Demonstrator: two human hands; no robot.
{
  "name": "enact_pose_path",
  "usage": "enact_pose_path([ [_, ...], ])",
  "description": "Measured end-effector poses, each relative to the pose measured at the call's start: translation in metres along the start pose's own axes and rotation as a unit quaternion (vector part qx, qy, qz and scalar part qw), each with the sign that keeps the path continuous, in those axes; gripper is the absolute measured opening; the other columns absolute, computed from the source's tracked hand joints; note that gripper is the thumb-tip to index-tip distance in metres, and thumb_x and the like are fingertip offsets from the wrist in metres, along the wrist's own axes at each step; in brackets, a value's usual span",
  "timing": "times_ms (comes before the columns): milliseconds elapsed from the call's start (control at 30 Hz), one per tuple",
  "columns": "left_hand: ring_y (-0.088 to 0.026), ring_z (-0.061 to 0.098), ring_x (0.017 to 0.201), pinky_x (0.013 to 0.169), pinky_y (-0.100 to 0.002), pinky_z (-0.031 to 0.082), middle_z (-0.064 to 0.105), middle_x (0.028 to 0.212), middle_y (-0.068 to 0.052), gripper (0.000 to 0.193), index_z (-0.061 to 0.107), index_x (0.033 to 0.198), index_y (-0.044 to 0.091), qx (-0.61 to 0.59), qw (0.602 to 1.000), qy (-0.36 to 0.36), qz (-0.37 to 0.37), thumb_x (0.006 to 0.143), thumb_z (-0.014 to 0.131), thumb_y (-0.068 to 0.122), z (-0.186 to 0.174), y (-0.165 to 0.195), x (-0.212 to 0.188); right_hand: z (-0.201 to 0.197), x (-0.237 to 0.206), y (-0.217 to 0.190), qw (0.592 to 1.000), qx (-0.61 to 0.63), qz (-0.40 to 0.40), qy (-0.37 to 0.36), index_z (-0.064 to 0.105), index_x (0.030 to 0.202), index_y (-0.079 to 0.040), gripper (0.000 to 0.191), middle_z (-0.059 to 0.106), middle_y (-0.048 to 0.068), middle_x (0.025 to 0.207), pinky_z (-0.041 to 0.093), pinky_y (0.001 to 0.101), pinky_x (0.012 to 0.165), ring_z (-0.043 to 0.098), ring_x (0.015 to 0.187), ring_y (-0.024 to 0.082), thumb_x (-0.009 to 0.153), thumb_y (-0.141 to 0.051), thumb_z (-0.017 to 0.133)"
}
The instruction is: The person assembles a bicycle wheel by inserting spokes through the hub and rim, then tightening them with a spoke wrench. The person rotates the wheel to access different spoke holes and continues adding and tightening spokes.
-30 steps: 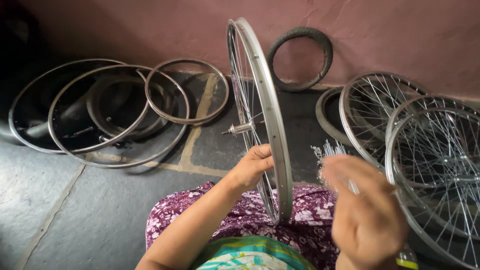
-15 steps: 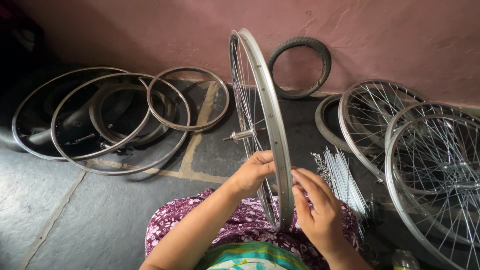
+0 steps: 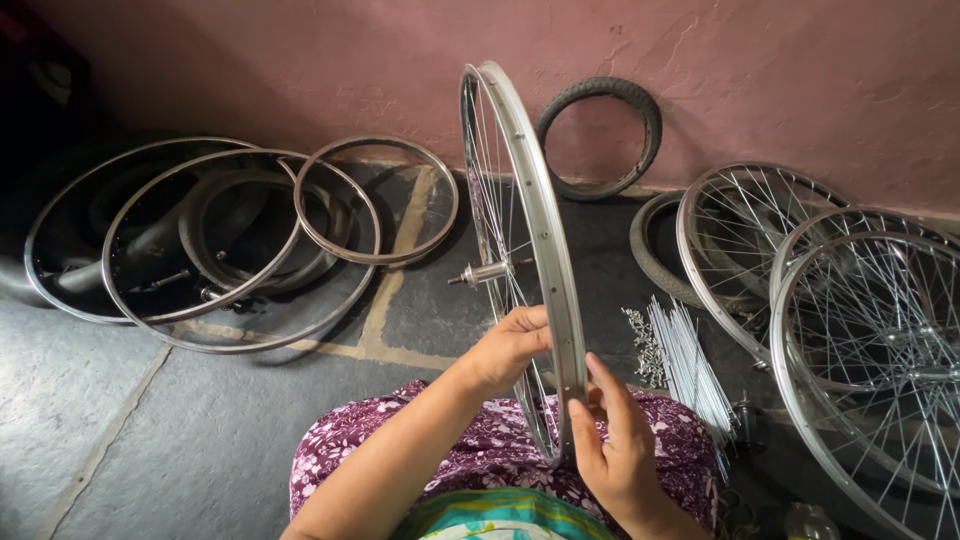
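We see the left hand (image 3: 512, 345) curled against the spokes of the upright bicycle wheel (image 3: 540, 250), its fingertips hidden behind the rim, so we cannot tell whether it pinches a spoke or only steadies the wheel. The right hand (image 3: 612, 440) sits on the other side of the rim with the fingers stretched upward and the thumb touching the rim's outer edge; its palm faces the wheel, and whatever lies between fingers and rim is too small to make out. Both forearms rise from the bottom edge, cut off there. The wheel stands on edge on the lap, over a purple flowered cloth (image 3: 400, 440), with its hub and axle (image 3: 480, 273) pointing left. Just right of the knee lies a bundle of loose spokes (image 3: 690, 360) beside a small heap of nipples (image 3: 642, 340) on the stone floor (image 3: 150, 430). Further right, spoked wheels (image 3: 860, 330) overlap and run out of view. To the left, bare rims (image 3: 240, 250) lie stacked, their far ends lost in shadow. A small tyre (image 3: 600, 135) leans against the pink wall (image 3: 800, 80).
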State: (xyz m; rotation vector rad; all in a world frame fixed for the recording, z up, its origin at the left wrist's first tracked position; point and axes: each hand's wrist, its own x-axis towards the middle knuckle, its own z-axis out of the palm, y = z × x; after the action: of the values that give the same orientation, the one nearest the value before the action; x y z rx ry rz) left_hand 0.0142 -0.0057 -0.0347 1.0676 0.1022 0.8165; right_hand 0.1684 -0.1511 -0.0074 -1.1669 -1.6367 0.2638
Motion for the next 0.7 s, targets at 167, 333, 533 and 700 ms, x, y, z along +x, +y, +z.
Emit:
enact_pose_path([
  [167, -0.010, 0.067, 0.101, 0.097, -0.030, 0.052, 0.073, 0.107, 0.001, 0.025, 0.070, 0.115, 0.009, 0.007, 1.000, -0.002, -0.003, 0.097, 0.074, 0.026, -0.0001, 0.0043, 0.0003, -0.0003, -0.0041, 0.0045, 1.000, 0.005, 0.003, 0.000, 0.048, 0.144, 0.002, 0.053, 0.074, 0.014, 0.104, 0.062, 0.0298, 0.076, 0.076, 0.091, 0.019, 0.094, -0.005, 0.064],
  [333, -0.012, 0.066, 0.103, 0.099, -0.032, 0.052, 0.073, 0.109, -0.002, 0.025, 0.070, 0.117, 0.004, 0.016, 1.000, -0.003, 0.013, 0.103, 0.074, 0.024, 0.0012, 0.0022, 0.0005, 0.0004, -0.0055, 0.0066, 1.000, 0.017, 0.004, -0.007, 0.048, 0.144, 0.003, 0.052, 0.073, 0.015, 0.107, 0.063, 0.0296, 0.078, 0.076, 0.093, 0.019, 0.095, -0.004, 0.062],
  [533, -0.012, 0.068, 0.101, 0.097, -0.031, 0.053, 0.074, 0.108, -0.002, 0.027, 0.070, 0.118, 0.006, 0.004, 1.000, -0.025, -0.010, 0.101, 0.072, 0.027, -0.0032, 0.0034, 0.0007, 0.0020, -0.0090, 0.0087, 1.000, 0.009, 0.018, -0.002, 0.048, 0.143, 0.003, 0.052, 0.074, 0.014, 0.104, 0.062, 0.0302, 0.078, 0.076, 0.090, 0.019, 0.094, -0.004, 0.063],
  [700, -0.012, 0.067, 0.101, 0.097, -0.032, 0.053, 0.073, 0.108, -0.001, 0.025, 0.068, 0.118, 0.007, 0.021, 0.999, -0.026, 0.011, 0.101, 0.073, 0.025, -0.0028, 0.0048, 0.0004, 0.0030, -0.0111, 0.0086, 1.000, 0.021, 0.004, -0.003, 0.048, 0.143, 0.004, 0.050, 0.074, 0.017, 0.110, 0.062, 0.0309, 0.082, 0.076, 0.097, 0.021, 0.095, -0.004, 0.060],
])
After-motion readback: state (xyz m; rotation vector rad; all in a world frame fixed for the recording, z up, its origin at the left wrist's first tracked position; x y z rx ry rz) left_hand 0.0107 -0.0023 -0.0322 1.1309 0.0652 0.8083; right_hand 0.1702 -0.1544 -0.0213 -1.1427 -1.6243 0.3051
